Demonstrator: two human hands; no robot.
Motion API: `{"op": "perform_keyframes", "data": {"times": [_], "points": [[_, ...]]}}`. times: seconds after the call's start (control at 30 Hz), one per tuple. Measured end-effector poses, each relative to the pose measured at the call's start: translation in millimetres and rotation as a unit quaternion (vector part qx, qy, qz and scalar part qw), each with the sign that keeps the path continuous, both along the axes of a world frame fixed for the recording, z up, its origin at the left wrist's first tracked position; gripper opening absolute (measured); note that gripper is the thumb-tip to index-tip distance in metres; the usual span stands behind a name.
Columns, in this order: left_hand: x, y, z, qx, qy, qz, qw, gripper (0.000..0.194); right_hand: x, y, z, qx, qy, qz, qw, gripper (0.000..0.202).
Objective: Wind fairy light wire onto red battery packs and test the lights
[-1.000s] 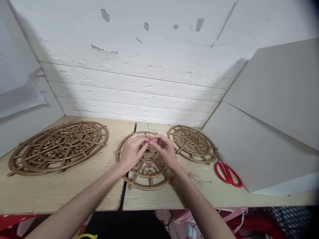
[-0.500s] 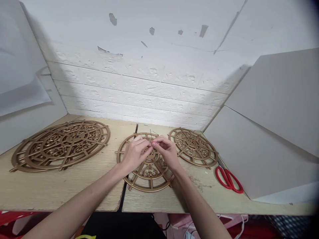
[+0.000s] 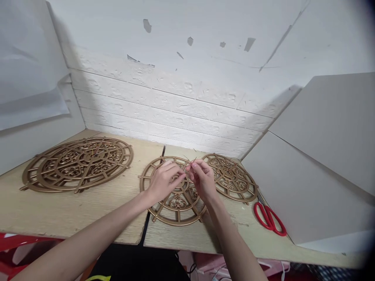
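Observation:
A round, gold-coloured openwork panel (image 3: 177, 202) with scroll patterns and spokes lies flat on the table, partly beneath both my hands. Over its middle, my right hand (image 3: 203, 180) pinches a thin dark wire (image 3: 194, 159), whose fine ends stick up past the fingertips. My left hand (image 3: 164, 182) is closed close beside it, thumb and fingers pressed together; what sits in that pinch is too small to make out. The two hands' fingertips are almost touching. They hide the panel's centre.
Overlapping gold panels (image 3: 79, 164) lie to the left, with thin wire at their middle. Another gold panel (image 3: 225, 183) lies to the right. Red-handled scissors (image 3: 270, 219) rest by the white board (image 3: 319, 187) at right. A white brick-patterned wall (image 3: 164, 105) stands behind.
My right hand has turned and moved slightly right, opening a small gap between the hands. The wire ends now point at different angles. The whole view has shifted a little.

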State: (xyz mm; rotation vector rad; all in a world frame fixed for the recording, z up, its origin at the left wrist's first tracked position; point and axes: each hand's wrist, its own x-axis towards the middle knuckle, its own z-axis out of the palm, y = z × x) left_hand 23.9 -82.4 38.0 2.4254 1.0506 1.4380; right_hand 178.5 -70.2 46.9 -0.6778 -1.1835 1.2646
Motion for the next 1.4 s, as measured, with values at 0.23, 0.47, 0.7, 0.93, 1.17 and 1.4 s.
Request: {"op": "perform_keyframes", "data": {"times": [0.23,0.47,0.7,0.93,1.17,1.4], "points": [[-2.5,10.5,0.5,-0.177,-0.311,-0.038,0.933,0.011,-0.7,-0.6,-3.0,-0.01,-0.032,0.041,0.999,0.019],[-0.1,16.7,-6.2,-0.258,-0.338,-0.125,0.896,0.017,-3.1,-1.4,-4.0,-0.03,-0.048,0.059,0.997,0.021],[-1.0,7.6,-0.2,-0.289,-0.293,-0.188,0.892,0.045,2.3,0.4,-3.5,-0.015,-0.074,0.028,0.997,0.028],[-1.3,9.0,-4.6,-0.295,-0.291,-0.177,0.893,0.044,3.1,1.2,-5.2,0.005,-0.105,0.012,0.994,0.03],[-0.5,8.2,-2.6,-0.31,-0.312,-0.195,0.877,0.038,2.5,1.4,-4.6,-0.008,-0.122,0.013,0.992,0.031],[-0.5,6.5,0.0,-0.297,-0.307,-0.194,0.883,0.036,3.7,1.8,-4.3,-0.007,-0.129,0.021,0.991,0.031]]}}
